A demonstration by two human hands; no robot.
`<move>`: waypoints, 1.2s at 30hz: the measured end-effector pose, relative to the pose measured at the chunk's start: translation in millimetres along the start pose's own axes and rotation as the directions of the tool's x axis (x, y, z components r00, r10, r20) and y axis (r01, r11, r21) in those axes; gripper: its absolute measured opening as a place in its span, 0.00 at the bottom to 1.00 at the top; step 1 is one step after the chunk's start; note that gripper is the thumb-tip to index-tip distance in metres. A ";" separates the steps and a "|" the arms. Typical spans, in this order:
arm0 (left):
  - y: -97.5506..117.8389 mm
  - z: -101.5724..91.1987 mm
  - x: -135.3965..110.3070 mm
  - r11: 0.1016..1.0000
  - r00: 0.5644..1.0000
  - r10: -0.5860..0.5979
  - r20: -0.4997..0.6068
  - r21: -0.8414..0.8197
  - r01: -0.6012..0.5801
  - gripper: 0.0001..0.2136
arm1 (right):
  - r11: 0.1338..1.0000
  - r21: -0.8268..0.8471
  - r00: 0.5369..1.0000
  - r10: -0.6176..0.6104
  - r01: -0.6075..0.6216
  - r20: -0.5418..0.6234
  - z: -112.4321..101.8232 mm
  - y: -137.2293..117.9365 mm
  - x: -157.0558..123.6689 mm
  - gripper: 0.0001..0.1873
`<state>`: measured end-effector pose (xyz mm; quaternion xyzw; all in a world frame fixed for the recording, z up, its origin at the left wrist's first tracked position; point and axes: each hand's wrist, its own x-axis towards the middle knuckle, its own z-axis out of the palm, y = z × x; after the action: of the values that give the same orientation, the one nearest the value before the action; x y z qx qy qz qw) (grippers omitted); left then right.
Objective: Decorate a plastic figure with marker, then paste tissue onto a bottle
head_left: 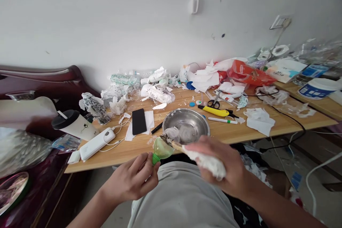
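Note:
My left hand (130, 180) is closed on the green neck of a cut-off plastic bottle top (161, 149), held just in front of the table edge. My right hand (219, 165) is closed on a brush with a tissue-wrapped handle (207, 162); its bristle tip (166, 139) touches the bottle piece. Just behind them a metal bowl (199, 121) holds crumpled plastic film and stands on the wooden table (133, 146).
A black phone (139, 121), white power bank (96, 144), lidded cup (73, 124), yellow utility knife (213, 111), scissors (213, 103), marker (222, 120), crumpled paper and plastic cover the table. A black cable (291, 115) runs off the right. Dark wooden headboard (45, 78) at left.

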<state>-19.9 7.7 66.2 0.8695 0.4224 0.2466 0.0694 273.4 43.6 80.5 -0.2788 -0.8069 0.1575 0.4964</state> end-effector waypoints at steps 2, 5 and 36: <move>-3.7 -1.1 0.5 0.974 0.991 -0.114 0.066 -0.187 0.125 0.08 | 1.000 0.007 1.000 -0.006 0.006 -0.003 -1.8 -1.1 4.5 0.11; -9.3 -5.3 3.3 0.907 0.974 -0.168 0.150 -0.365 0.212 0.09 | 1.000 0.008 1.000 0.006 -0.006 -0.015 -6.2 -5.0 11.8 0.09; -19.6 -55.0 -15.3 0.949 0.946 -0.063 -0.319 -0.312 -0.043 0.17 | 0.820 0.478 0.864 0.457 -0.316 -0.212 -12.1 25.8 4.0 0.18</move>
<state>-68.4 3.5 101.9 0.7923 0.3877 0.4504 0.1379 290.3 66.3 75.2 -0.3445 -0.5870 0.3819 0.6252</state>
